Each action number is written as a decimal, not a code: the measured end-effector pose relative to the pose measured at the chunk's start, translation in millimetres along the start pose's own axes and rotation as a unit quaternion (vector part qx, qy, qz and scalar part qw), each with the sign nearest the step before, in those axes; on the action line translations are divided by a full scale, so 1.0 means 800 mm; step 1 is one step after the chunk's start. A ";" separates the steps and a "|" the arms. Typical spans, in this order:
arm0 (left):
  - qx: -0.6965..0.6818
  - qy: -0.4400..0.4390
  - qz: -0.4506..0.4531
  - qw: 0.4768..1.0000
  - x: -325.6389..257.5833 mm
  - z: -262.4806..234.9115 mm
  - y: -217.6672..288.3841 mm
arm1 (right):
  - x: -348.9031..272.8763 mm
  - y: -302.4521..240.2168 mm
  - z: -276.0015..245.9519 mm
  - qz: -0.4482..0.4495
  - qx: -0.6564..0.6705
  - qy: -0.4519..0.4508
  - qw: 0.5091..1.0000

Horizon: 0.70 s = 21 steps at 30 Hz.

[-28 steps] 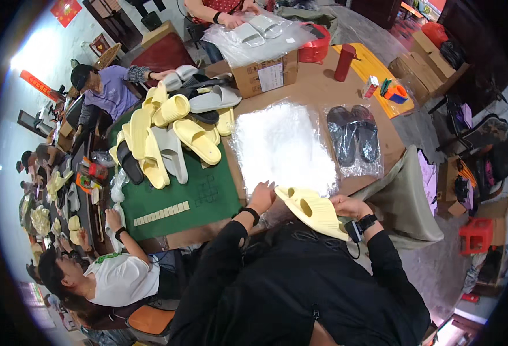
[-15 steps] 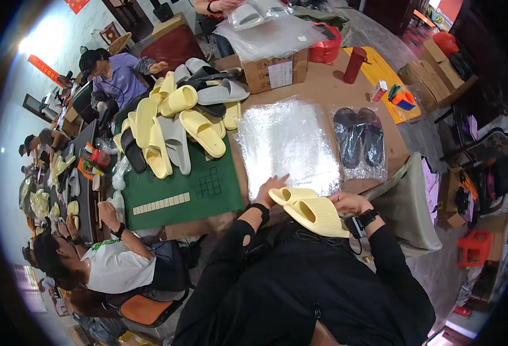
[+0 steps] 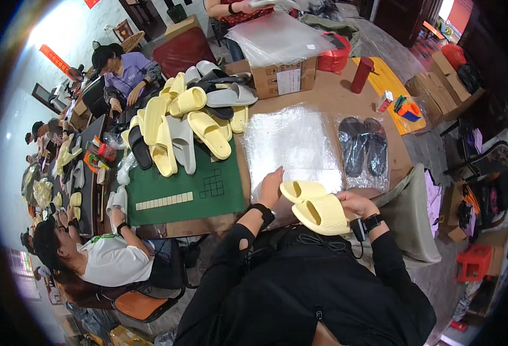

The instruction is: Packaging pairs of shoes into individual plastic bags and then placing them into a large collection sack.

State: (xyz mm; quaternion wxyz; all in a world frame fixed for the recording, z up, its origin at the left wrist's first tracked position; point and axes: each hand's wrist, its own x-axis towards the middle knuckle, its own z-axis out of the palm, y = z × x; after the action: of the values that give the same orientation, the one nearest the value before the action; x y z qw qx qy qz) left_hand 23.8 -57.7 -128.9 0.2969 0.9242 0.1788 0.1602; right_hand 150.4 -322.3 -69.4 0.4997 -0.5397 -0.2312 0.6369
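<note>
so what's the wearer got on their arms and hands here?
Both arms are in long black sleeves. The left hand is bare, with a black band at the wrist where the sleeve ends. The right hand is bare too; its wrist carries a black watch-like strap plus a small dark device, with a thin dark cable hanging from it. No gloves and no rings that can be made out.

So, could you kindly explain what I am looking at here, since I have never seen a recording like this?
There is no machine: a person wears a wide fisheye camera on the head, looking down at their own bare hands, so straight edges bend. The right hand holds a pair of pale yellow foam slippers. The left hand rests on a stack of clear plastic bags on the brown table. Beside it lie bagged black slippers, a green mat and a heap of yellow and grey slippers. Other people work nearby.
</note>
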 end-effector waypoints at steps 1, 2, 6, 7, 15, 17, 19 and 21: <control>-0.052 0.038 0.033 0.997 0.002 -0.003 0.005 | 0.001 -0.001 -0.002 0.000 -0.001 -0.002 1.000; -0.039 0.018 0.027 0.999 0.002 -0.005 0.012 | 0.002 -0.002 -0.003 -0.019 0.010 0.050 0.999; -0.028 -0.013 0.005 1.000 0.008 -0.017 0.047 | 0.012 -0.005 0.000 -0.076 -0.085 0.190 0.975; -0.027 -0.011 0.003 1.000 0.007 -0.016 0.047 | 0.014 -0.012 0.006 -0.094 -0.139 0.231 0.958; 0.038 -0.008 0.061 0.997 -0.009 -0.006 0.044 | 0.033 0.028 0.031 -0.190 -0.373 0.422 0.804; 0.064 0.005 0.066 0.996 -0.010 -0.007 0.048 | 0.040 0.037 0.026 -0.228 -0.384 0.418 0.791; 0.130 -0.024 0.046 0.990 -0.017 -0.012 0.061 | 0.042 0.036 0.030 -0.197 -0.450 0.421 0.763; 0.113 -0.046 0.037 0.992 -0.020 -0.009 0.068 | 0.042 0.028 0.038 -0.191 -0.473 0.416 0.753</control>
State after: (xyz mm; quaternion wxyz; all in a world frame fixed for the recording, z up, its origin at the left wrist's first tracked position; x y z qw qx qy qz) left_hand 19.3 -102.5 -93.5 0.1923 0.9643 0.1473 0.1068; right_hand 116.9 -293.9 -93.8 0.3387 -0.8634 -0.3706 0.0496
